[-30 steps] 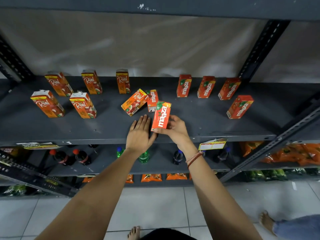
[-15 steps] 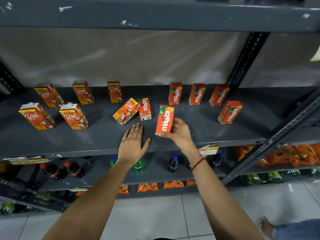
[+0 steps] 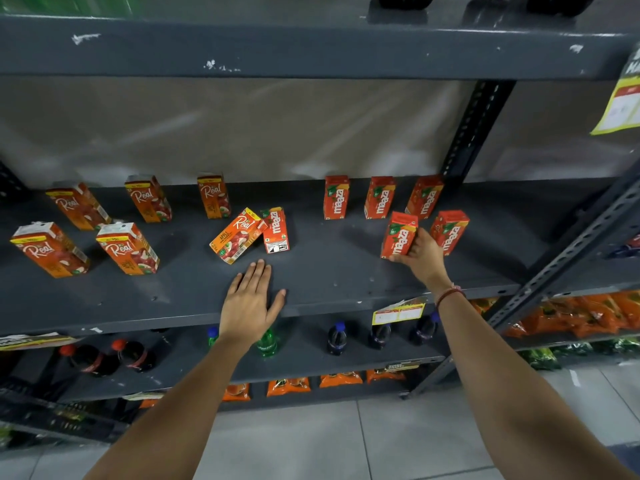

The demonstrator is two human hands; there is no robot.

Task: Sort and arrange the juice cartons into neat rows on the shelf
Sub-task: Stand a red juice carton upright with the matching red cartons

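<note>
Gripping a Maaza carton (image 3: 398, 235) upright, the right hand (image 3: 420, 252) set it down toward the shelf's (image 3: 329, 271) right end, just beside another Maaza carton (image 3: 449, 231) standing there; three more Maaza cartons (image 3: 380, 197) lined the back edge behind them; the left hand (image 3: 250, 303) lay flat and open, holding nothing, at the front edge near the middle; just beyond its fingertips a Real carton (image 3: 236, 235) leaned tilted against a small Maaza carton (image 3: 276, 229); five Real cartons (image 3: 127, 248) stood in two rows at the left end.
</note>
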